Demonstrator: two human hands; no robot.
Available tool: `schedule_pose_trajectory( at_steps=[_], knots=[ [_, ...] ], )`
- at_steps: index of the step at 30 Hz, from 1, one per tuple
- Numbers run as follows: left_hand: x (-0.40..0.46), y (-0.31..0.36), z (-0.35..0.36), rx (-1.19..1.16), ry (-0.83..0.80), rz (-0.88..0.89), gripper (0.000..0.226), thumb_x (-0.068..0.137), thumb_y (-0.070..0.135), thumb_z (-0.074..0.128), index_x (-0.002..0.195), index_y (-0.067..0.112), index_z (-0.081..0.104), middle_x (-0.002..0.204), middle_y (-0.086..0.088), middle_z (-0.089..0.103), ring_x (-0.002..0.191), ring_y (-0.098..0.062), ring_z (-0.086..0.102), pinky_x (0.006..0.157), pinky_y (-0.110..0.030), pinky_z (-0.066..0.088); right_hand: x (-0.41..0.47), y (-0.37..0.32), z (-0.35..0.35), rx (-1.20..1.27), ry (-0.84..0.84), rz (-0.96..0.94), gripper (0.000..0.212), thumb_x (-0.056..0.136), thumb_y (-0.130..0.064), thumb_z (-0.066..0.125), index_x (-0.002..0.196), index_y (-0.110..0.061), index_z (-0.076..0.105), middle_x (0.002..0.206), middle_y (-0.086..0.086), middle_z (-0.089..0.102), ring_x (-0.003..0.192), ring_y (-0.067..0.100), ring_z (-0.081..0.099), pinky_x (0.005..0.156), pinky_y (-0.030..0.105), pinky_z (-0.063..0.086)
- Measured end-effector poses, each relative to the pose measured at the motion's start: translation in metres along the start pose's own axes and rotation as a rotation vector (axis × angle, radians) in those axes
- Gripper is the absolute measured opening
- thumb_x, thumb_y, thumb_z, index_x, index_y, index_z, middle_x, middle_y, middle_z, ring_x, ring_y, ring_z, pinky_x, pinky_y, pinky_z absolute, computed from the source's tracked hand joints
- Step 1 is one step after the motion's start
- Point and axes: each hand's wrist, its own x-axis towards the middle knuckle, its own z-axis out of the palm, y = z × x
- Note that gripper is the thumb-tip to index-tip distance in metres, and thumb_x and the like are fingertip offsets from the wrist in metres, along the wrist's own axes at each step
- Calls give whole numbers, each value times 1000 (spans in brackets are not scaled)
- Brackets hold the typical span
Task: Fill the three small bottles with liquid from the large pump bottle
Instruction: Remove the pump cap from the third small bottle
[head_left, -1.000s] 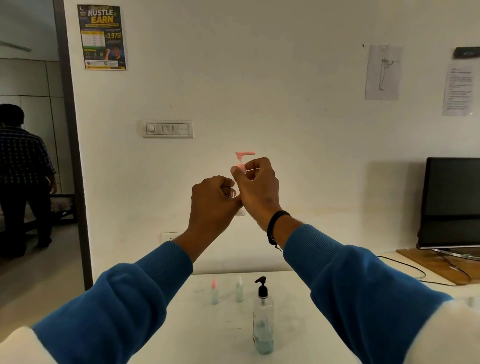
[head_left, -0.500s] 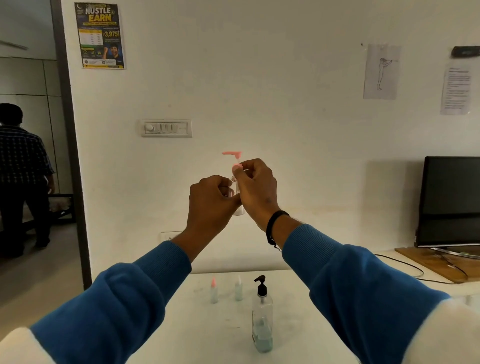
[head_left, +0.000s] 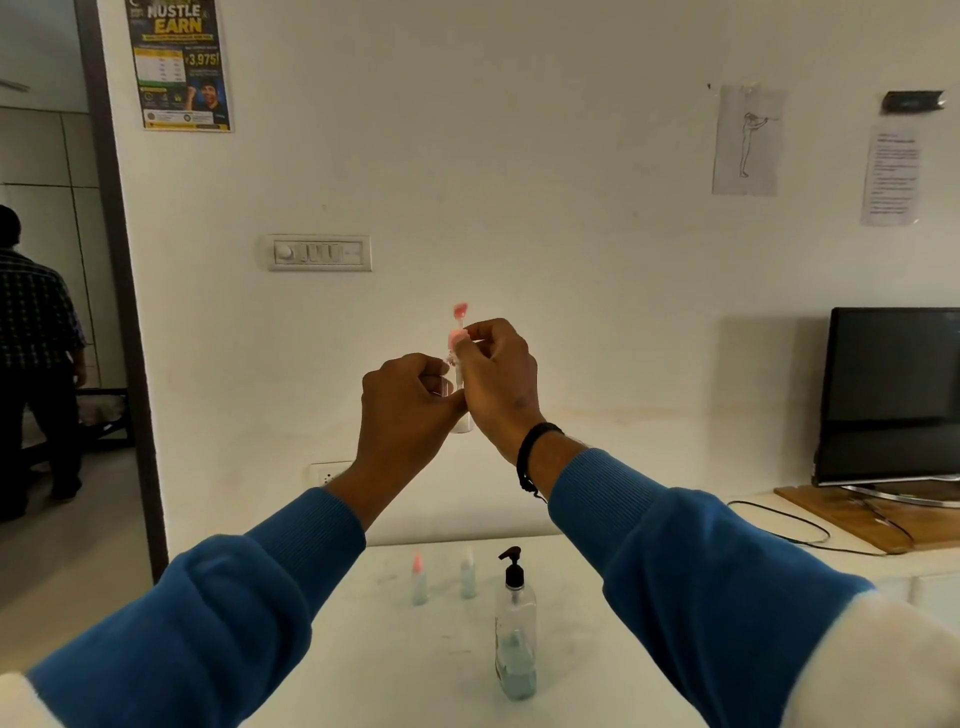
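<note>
In the head view, both hands are raised well above the large pump bottle (head_left: 515, 629), which stands upright on the white table (head_left: 597, 670). The left hand (head_left: 410, 410) curls round the clear body of a small bottle (head_left: 460, 415), while the right hand (head_left: 493, 374) pinches its pink cap (head_left: 459, 325). Two more small bottles (head_left: 418, 579) (head_left: 467, 574) stand just behind and left of the pump bottle. Far up and left, a wall poster (head_left: 179, 65) reads "HUSTLE EARN" and "3,975".

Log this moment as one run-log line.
left hand: grips small clear pink-pump bottle, raised | right hand: pinches its pink collar | large clear black-pump bottle: upright on white table, untouched
</note>
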Motion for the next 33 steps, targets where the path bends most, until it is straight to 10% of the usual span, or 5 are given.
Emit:
schedule_pose_trajectory(
  at_steps=[10,25,33],
  knots=[
    [-3,-1,1,-28,-17,-7,23,84,20,79,102,6,78,85,-3,76,77,-17,70,77,-27,57,-4,3,0,-19,-2,-1,22,100,-30,65,115,-22,51,87,-13,62,80,4,62,74,24,50],
    [-7,-6,4,-15,-2,-36,25,85,23,80,102,5,78,87,-4,76,76,-12,66,69,-7,39,-6,8,2,-35,1,32,15,101,-31,63,107,-17,60,88,-11,63,79,4,60,68,20,46],
    [-10,-11,3,-27,-8,-33,31,84,28,81,106,6,78,92,-4,78,82,-16,72,82,-27,57,-10,8,5,-5,-13,48,34,97,-41,67,121,-19,57,87,-12,65,81,5,63,72,20,49]
  ],
)
